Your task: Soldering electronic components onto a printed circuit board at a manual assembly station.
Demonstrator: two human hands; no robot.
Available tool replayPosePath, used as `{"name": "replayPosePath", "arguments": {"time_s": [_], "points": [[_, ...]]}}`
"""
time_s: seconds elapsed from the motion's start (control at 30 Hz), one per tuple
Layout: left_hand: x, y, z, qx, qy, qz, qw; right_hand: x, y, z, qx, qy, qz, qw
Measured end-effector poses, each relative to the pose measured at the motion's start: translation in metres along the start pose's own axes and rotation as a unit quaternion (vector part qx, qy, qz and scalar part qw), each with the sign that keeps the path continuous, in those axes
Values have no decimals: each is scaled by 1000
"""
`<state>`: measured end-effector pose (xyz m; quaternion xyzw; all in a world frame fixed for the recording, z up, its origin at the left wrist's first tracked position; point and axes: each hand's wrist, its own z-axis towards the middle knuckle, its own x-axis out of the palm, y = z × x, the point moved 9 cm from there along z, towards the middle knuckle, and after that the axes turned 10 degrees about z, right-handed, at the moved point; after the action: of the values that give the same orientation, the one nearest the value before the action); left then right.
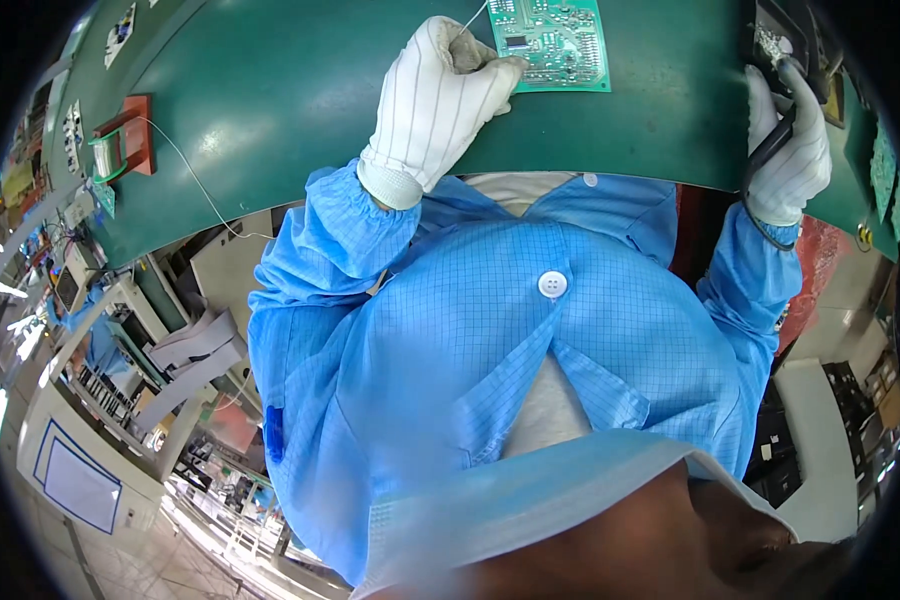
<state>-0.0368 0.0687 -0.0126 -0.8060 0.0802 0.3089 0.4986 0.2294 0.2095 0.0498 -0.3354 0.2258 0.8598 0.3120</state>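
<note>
The left hand [440, 100], in a white striped glove, pinches its fingers [505, 70] narrowly on the lower left corner of a green circuit board [555, 42] lying at twelve o'clock on the green table [270, 90]; a thin solder wire [473, 18] rises by the knuckles. The right hand [792, 145] at two o'clock wraps its fingers around a black soldering iron [770, 150]. With only one corner pinned, the board may pivot, and the wire could slip.
</note>
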Motion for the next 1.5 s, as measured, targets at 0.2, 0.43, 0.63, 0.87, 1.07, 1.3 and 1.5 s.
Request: {"name": "replayPosePath", "arguments": {"time_s": [0.2,0.43,0.63,0.87,1.07,1.3,1.5], "points": [[-6,-8,0,1,4,155,988,2,-16,2,-82,-26,-78,993],[-13,-8,-9,219,9,203,954,-10,-56,-2,31,-24,42,998],[-21,-9,-15,164,-114,128,971,-32,-20,-8,61,-51,93,992],[-3,-51,-28,413,-224,159,868,-25,31,-28,124,-24,350,928],[14,-49,-34,422,-189,191,866,-28,59,-41,-54,-31,522,851],[11,-53,-36,428,-196,210,857,-13,88,-50,-99,60,527,842],[1,-63,-41,454,-232,203,836,-8,97,-46,-104,86,500,855]]}}
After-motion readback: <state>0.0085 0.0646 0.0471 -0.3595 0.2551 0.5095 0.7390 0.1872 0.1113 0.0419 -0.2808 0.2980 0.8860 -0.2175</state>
